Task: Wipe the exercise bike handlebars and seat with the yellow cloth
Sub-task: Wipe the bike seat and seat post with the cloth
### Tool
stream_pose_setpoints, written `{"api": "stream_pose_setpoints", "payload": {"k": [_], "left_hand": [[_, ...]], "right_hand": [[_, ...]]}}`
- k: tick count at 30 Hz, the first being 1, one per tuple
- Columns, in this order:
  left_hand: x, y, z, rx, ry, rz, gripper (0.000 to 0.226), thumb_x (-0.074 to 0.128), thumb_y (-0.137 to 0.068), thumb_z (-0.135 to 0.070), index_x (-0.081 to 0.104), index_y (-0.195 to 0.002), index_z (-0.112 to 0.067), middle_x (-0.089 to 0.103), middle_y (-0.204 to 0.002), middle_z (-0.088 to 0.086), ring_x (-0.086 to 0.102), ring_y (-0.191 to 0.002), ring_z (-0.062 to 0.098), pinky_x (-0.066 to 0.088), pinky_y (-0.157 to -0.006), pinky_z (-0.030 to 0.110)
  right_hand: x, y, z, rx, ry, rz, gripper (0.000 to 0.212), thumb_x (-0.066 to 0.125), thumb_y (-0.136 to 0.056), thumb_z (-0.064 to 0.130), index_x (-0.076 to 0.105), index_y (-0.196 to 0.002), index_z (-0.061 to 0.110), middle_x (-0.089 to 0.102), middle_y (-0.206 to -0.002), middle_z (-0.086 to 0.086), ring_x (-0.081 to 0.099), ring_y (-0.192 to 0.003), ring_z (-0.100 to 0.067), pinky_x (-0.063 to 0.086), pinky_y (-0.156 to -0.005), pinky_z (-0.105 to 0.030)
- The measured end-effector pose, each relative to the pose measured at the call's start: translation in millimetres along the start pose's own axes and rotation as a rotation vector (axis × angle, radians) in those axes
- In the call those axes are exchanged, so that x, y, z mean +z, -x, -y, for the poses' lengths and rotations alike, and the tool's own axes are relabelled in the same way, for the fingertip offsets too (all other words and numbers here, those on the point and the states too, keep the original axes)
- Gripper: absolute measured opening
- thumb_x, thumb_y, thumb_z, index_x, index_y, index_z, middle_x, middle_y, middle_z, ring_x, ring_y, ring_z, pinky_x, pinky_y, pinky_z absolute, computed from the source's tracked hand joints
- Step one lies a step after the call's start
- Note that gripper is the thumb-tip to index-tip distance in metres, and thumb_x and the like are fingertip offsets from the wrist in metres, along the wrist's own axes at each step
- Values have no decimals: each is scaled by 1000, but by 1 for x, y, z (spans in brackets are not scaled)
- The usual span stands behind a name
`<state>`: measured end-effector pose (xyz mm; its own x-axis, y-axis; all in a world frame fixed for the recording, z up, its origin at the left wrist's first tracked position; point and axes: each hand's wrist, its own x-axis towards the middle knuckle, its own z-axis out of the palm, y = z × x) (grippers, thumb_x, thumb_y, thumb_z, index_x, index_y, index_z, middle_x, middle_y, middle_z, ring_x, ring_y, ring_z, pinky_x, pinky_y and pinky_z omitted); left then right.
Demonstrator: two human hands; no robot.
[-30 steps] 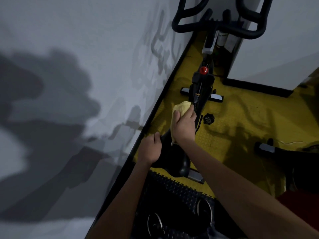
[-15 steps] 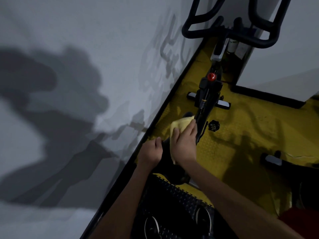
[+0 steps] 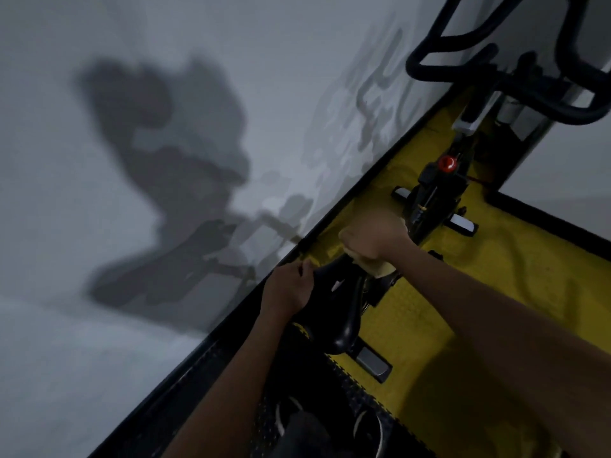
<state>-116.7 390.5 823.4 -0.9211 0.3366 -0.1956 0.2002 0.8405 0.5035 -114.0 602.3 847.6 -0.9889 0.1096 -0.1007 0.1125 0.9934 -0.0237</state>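
The right hand is fisted around the yellow cloth, pressing it on the narrow front end of the black bike seat; a fold of cloth hangs below the wrist. The left hand grips the seat's left edge, fingers curled over it. The black handlebars stand further ahead, above the yellow floor mat, beside the grey wall.

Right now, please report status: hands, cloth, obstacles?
Right hand grips yellow cloth at nose of black bike seat. Left hand holds seat's left edge. Black handlebars ahead, nothing blocking.
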Motion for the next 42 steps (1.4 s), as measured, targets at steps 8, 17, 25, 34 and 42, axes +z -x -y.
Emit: {"api": "stream_pose_setpoints", "payload": {"k": [8,17,25,34,42], "left_hand": [[10,-2,14,76,44,-10,44,37,-101,-35,42,-60,-19,47,-55,-3,48,-51,17,26,-49,28],[5,2,2,-38,64,-78,45,43,-98,-38,51,-59,-18,50,-53,-3,46,-46,8,33,-49,28],[9,2,-13,-374,-36,-201,40,47,-93,-44,70,-77,-15,68,-75,5,60,-67,25,41,-58,28],[43,15,-41,-543,-229,-483,48,38,-99,-37,70,-76,-10,64,-74,10,59,-72,29,34,-58,31],[71,40,-53,-534,-204,-668,49,26,-103,-34,65,-119,-9,67,-115,8,56,-110,25,42,-100,39]], "right_hand": [[-1,-5,-4,-16,-21,50,52,38,-94,53,64,-68,15,54,-63,-2,48,-57,-17,29,-49,-28],[5,-22,-17,-253,-58,163,56,28,-96,52,56,-65,15,48,-61,-1,43,-54,-17,35,-53,-32],[-3,-37,-7,-590,-20,267,54,22,-101,45,66,-97,14,67,-103,-10,61,-89,-29,44,-75,-38],[-1,-35,-19,-806,-64,265,36,29,-104,33,60,-108,16,66,-105,-14,61,-93,-32,50,-83,-41],[14,-33,-27,-836,-162,144,76,7,-95,62,62,-110,11,67,-101,-9,63,-96,-28,42,-77,-32]]}}
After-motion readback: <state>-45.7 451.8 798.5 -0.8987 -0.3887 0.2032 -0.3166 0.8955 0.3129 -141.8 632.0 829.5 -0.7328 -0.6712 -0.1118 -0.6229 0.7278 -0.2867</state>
